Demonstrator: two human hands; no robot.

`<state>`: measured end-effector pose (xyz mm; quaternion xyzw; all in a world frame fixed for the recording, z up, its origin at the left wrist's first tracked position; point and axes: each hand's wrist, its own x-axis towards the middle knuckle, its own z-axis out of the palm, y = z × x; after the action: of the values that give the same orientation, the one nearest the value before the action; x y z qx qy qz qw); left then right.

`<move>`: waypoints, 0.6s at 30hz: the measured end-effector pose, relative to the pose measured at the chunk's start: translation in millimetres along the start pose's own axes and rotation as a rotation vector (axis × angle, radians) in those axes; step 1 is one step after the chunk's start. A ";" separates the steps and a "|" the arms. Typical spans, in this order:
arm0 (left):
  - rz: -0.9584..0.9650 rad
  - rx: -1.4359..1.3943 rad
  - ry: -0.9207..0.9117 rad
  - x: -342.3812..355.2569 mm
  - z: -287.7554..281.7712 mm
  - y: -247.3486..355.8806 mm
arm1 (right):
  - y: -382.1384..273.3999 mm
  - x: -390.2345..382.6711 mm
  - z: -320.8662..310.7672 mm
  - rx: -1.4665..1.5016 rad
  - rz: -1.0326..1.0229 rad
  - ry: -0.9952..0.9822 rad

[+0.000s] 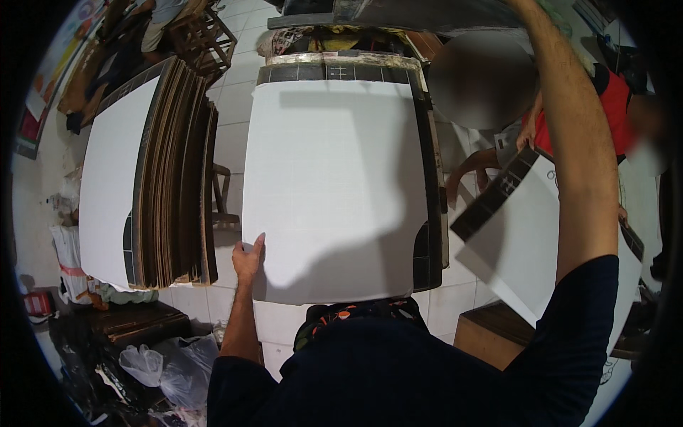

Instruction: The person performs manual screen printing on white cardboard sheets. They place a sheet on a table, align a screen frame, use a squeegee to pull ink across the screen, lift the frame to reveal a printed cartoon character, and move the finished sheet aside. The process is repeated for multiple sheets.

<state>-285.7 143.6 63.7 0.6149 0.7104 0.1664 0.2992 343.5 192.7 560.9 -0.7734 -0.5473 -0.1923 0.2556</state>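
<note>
A large white sheet [327, 171] lies on a dark board [421, 142] with pale grid lines, in front of my body. My left hand [247, 260] grips the sheet's left edge near its lower corner, thumb on top and the other fingers partly hidden. My right arm [580, 156] reaches up and forward past the upper edge of the view, so the right hand is out of sight. A dark flat frame [398, 14] stands at the far end, near where that arm leaves the view. Shadows fall across the sheet.
On the left stands a thick stack of brown boards [178, 178] with a white sheet [114, 185] on it. At right, a person in red holds a dark-edged board with white sheet [519, 235]. A cardboard box [491, 334] and a plastic bag [174, 366] sit low beside me.
</note>
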 end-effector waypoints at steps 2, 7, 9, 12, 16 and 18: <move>-0.011 0.008 -0.019 -2.5 2.3 5.5 | 2.7 3.2 -3.2 0.026 -0.011 -0.019; -0.078 0.084 -0.039 -2.4 -1.3 10.5 | 6.8 27.2 1.5 -0.031 0.002 0.012; -0.071 0.113 -0.023 -0.1 -2.8 16.9 | 11.0 36.7 1.6 -0.022 0.001 0.002; -0.088 0.183 -0.001 5.3 -4.8 32.2 | 15.5 48.0 3.0 0.017 -0.001 -0.029; -0.179 0.135 -0.075 11.0 -7.0 52.3 | 24.4 55.8 3.3 0.028 -0.075 -0.025; -0.144 0.157 -0.035 12.4 -6.9 57.9 | 27.4 61.4 6.5 0.006 -0.083 0.025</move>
<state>-246.0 167.5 101.3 0.5865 0.7583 0.0775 0.2739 389.6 235.2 586.1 -0.7468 -0.5763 -0.2107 0.2565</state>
